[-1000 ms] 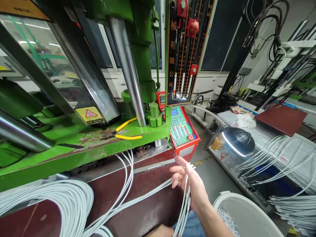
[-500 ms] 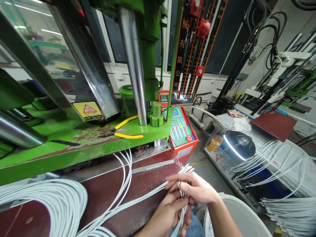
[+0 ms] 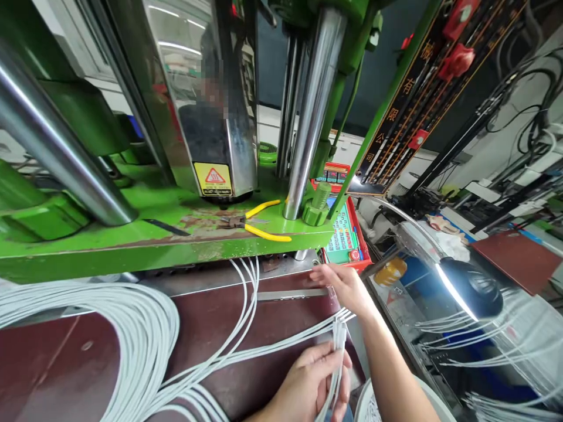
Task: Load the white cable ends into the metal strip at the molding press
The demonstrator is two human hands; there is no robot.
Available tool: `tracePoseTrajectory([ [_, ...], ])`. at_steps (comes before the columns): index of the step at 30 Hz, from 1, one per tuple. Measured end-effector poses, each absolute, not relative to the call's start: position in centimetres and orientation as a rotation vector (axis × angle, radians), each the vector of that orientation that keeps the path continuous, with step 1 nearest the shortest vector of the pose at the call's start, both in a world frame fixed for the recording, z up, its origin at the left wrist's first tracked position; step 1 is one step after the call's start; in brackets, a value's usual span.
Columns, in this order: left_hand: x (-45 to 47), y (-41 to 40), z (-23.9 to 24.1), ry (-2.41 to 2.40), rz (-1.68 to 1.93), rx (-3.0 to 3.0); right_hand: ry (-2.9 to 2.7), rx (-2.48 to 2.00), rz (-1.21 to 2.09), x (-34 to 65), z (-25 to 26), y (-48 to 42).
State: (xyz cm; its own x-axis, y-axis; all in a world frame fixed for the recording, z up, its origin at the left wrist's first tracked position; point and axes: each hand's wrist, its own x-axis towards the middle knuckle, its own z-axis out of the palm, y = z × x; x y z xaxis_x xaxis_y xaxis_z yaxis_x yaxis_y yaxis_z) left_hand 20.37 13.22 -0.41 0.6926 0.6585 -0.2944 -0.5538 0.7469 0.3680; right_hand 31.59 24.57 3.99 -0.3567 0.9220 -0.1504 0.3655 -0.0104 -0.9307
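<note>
My left hand [image 3: 308, 381] grips cables [image 3: 338, 346], right hand [image 3: 345, 284] open near press [image 3: 176, 246]; slack cables may snag.

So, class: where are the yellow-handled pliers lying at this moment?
In the head view, the yellow-handled pliers lie on the green machine bed, just left of the steel column, above the right hand.

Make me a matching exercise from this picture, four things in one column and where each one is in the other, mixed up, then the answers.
Things
1. pliers
2. left hand
3. right hand
4. lamp

Places
A. gripping a few white cables
B. lying on the green machine bed
C. lit, over the bench on the right
D. reaching to the metal strip on the brown table

Pairs: 1-B, 2-A, 3-D, 4-C
</note>
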Motion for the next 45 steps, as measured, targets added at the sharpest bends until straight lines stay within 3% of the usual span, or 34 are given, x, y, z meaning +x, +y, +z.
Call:
tracePoseTrajectory([
  [7, 20.2, 13.0, -0.6, 0.44, 0.714, 0.368, -2.452, -1.228, 0.901, 29.2, 0.6, 25.5],
  [9, 20.2, 13.0, -0.6, 0.462, 0.699, 0.432, -2.531, -1.211, 0.715, 29.0, 0.3, 25.2],
  [12, 20.2, 13.1, -0.7, 0.518, 0.711, 0.498, -2.502, -1.314, 0.691, 30.3, 1.1, 24.7],
  [18, 20.3, 13.2, -1.0, 0.642, 0.659, 0.593, -2.011, -1.654, 0.883, 36.0, 4.4, 21.4],
  [24, 21.3, 13.1, -0.9, 0.761, 0.564, 0.795, -1.409, -1.45, 1.59, 38.1, 5.4, 17.3],
  [36, 23.1, 12.5, -1.0, 0.921, 0.416, 1.051, -1.099, -1.335, 1.739, 39.7, 4.5, 15.0],
  [45, 22.9, 13.2, -0.4, 1.071, 0.381, 1.239, -1.166, -1.326, 1.669, 39.6, 3.2, 14.8],
])
